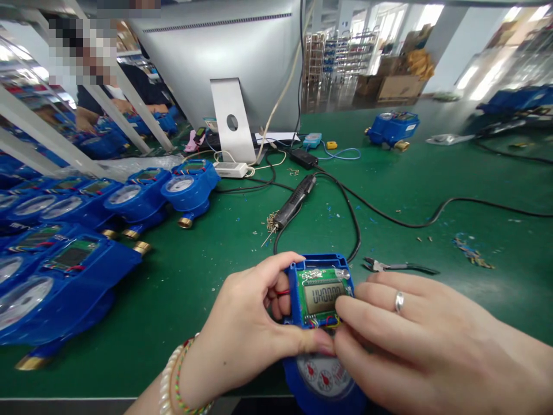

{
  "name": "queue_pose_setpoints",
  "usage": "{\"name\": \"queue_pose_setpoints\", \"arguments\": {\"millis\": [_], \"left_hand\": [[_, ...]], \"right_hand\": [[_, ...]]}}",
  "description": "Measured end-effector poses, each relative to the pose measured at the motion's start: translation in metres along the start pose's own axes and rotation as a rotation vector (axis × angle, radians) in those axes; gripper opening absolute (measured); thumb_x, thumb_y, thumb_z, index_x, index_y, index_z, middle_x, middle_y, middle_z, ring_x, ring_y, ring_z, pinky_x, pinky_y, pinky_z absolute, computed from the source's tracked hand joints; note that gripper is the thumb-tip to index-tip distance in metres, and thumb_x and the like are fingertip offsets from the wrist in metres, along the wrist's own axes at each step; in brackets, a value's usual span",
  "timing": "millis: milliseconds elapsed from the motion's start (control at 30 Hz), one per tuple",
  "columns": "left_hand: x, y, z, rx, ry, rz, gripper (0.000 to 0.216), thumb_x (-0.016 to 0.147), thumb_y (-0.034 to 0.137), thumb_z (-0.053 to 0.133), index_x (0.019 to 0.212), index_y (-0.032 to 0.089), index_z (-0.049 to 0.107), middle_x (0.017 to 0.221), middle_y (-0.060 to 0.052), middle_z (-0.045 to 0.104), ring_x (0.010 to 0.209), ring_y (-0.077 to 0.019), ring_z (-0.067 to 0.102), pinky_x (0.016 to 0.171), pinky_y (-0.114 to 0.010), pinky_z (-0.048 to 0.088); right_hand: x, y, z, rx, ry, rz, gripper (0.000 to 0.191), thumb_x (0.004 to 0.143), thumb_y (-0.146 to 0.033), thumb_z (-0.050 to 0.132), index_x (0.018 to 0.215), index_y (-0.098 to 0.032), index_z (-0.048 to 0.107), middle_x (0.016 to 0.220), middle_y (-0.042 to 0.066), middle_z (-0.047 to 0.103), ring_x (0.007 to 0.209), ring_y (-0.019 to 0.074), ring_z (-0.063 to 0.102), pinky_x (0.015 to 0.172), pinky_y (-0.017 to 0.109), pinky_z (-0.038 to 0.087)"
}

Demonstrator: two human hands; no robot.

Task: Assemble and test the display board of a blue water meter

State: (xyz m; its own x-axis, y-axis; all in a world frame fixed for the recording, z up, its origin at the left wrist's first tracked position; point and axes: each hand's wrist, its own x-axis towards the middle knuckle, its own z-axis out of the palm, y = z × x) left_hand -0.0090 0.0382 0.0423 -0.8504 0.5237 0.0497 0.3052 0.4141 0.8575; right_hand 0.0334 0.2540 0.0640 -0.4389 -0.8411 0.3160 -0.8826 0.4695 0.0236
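Note:
A blue water meter [298, 288] sits in front of me near the table's front edge, its electronics compartment uncovered. Inside it, a green circuit board [319, 275] carries a lit display [322, 298] with dark characters, partly covered by a fingertip. Thin coloured wires run along the board's lower edge, above the round dial [326, 377]. My left hand [254, 317] is closed around the meter's left side, thumb across the lower edge of the compartment. My right hand [401, 334] has its fingers bent against the right side of the meter, near the wires; its fingertips are partly hidden.
Several blue meters [190, 184] stand at the left. A black electric screwdriver [296, 202] lies ahead among small screws, its cable trailing right. Cutting pliers [400, 267] rest beyond my right hand. A monitor [228, 57] stands behind; another meter [393, 129] is at the back right. A person is at the far left.

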Motion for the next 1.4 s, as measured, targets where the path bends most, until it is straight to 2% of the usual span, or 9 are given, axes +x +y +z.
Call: {"name": "queue_pose_setpoints", "arguments": {"millis": [100, 300, 600, 700, 800, 900, 1000, 1067, 1400], "left_hand": [[0.001, 0.002, 0.002, -0.034, 0.023, 0.027, 0.065, 0.057, 0.031, 0.083, 0.114, 0.020, 0.055, 0.066, 0.007, 0.053, 0.057, -0.0047, 0.048, 0.053, -0.009, 0.044], [0.001, 0.003, 0.005, 0.010, 0.098, 0.080, 0.066, 0.056, 0.043, 0.082, 0.109, 0.015, 0.055, 0.064, 0.007, 0.054, 0.053, -0.0039, 0.051, 0.050, -0.008, 0.045], [-0.003, 0.000, 0.007, 0.198, 0.125, 0.158, 0.060, 0.065, 0.040, 0.077, 0.114, 0.018, 0.050, 0.072, 0.006, 0.063, 0.058, -0.0044, 0.058, 0.053, -0.007, 0.047], [-0.003, -0.001, 0.007, 0.280, 0.133, 0.137, 0.061, 0.065, 0.042, 0.076, 0.114, 0.017, 0.050, 0.075, 0.003, 0.065, 0.059, -0.0073, 0.059, 0.051, -0.011, 0.048], [-0.004, -0.002, 0.007, 0.275, 0.124, 0.083, 0.061, 0.065, 0.042, 0.075, 0.115, 0.017, 0.050, 0.074, 0.002, 0.065, 0.056, -0.0080, 0.058, 0.049, -0.013, 0.047], [-0.005, -0.003, 0.007, 0.237, 0.117, 0.082, 0.060, 0.065, 0.040, 0.076, 0.115, 0.019, 0.049, 0.072, 0.005, 0.064, 0.053, -0.0058, 0.056, 0.049, -0.010, 0.048], [-0.005, -0.005, 0.007, 0.268, 0.126, 0.127, 0.061, 0.065, 0.043, 0.076, 0.114, 0.020, 0.048, 0.069, 0.006, 0.062, 0.050, -0.0043, 0.054, 0.047, -0.008, 0.046], [-0.004, -0.006, 0.006, 0.286, 0.129, 0.148, 0.061, 0.064, 0.045, 0.077, 0.112, 0.019, 0.049, 0.066, 0.007, 0.061, 0.049, -0.0036, 0.052, 0.046, -0.007, 0.045], [-0.003, -0.001, 0.001, 0.376, 0.076, 0.190, 0.064, 0.065, 0.047, 0.076, 0.116, 0.022, 0.045, 0.070, 0.008, 0.062, 0.052, -0.0032, 0.055, 0.049, -0.006, 0.045]], "right_hand": [[0.000, 0.002, -0.007, 0.031, -0.079, -0.010, 0.038, 0.083, 0.003, 0.026, 0.088, -0.010, 0.061, 0.089, 0.009, 0.046, 0.060, 0.0251, 0.041, 0.051, 0.036, 0.035], [-0.012, 0.000, 0.008, 0.139, 0.100, 0.139, 0.061, 0.114, -0.012, 0.007, 0.090, -0.008, 0.062, 0.097, 0.011, 0.049, 0.077, 0.0251, 0.049, 0.064, 0.035, 0.039], [-0.024, -0.011, 0.033, 0.330, 0.234, 0.280, 0.044, 0.120, -0.020, 0.022, 0.099, -0.010, 0.059, 0.093, 0.008, 0.050, 0.072, 0.0217, 0.048, 0.067, 0.032, 0.032], [-0.025, -0.009, 0.027, 0.344, 0.315, 0.251, 0.031, 0.119, -0.017, 0.030, 0.107, -0.010, 0.057, 0.102, 0.009, 0.050, 0.081, 0.0230, 0.051, 0.072, 0.033, 0.036], [-0.046, 0.005, 0.023, 0.243, 0.382, 0.393, 0.014, 0.111, -0.015, 0.041, 0.117, -0.012, 0.054, 0.115, 0.008, 0.046, 0.101, 0.0233, 0.049, 0.085, 0.031, 0.040], [-0.089, 0.029, 0.030, -0.052, 0.203, 0.705, 0.033, 0.108, -0.033, 0.032, 0.132, -0.013, 0.043, 0.127, 0.009, 0.038, 0.113, 0.0243, 0.040, 0.097, 0.033, 0.035], [-0.135, 0.049, 0.047, -0.140, 0.021, 0.741, 0.057, 0.111, -0.049, 0.023, 0.142, -0.002, 0.029, 0.133, 0.017, 0.026, 0.120, 0.0335, 0.029, 0.097, 0.047, 0.033], [-0.155, 0.054, 0.056, -0.159, -0.071, 0.726, 0.054, 0.113, -0.052, 0.027, 0.141, -0.006, 0.033, 0.131, 0.015, 0.031, 0.115, 0.0317, 0.037, 0.090, 0.045, 0.040], [-0.155, 0.048, 0.054, -0.182, -0.124, 0.646, 0.050, 0.105, -0.041, 0.023, 0.129, -0.003, 0.045, 0.119, 0.016, 0.041, 0.096, 0.0335, 0.048, 0.077, 0.051, 0.043]]}}
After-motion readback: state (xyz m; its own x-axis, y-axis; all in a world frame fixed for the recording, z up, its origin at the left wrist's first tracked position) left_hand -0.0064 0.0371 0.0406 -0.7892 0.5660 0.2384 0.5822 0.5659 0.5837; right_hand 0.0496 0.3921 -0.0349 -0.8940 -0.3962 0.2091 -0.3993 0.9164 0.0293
